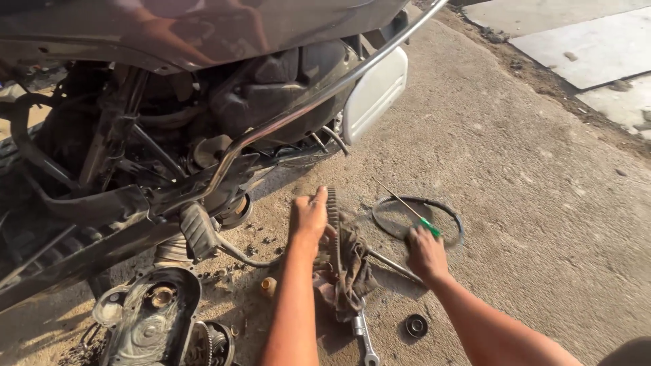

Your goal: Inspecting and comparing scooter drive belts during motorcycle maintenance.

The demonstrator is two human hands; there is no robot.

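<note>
A person's two bare arms reach over a dusty concrete floor beside a partly dismantled scooter. Nearest the camera lie one wrench, one small round black part and one removed engine cover with a pulley at its edge; a small brass-coloured piece sits on the ground between cover and rag. One dirty rag is bunched between the two forearms. The left hand rests on it with the fingers wrapped around one toothed drive belt, which stands on edge against the palm and runs down over the rag. The right hand lies just beside, fingers closed on one green-handled screwdriver whose thin shaft angles up and away to the left. One metal rod lies on the ground between the rag and that hand. One thin black ring, possibly a gasket, lies flat just beyond the right hand, the screwdriver crossing over it. Farther back, the scooter's chrome guard bar and one pale side panel stand over the work, the exposed engine in shadow behind them. Two light paving slabs lie at the far right.
</note>
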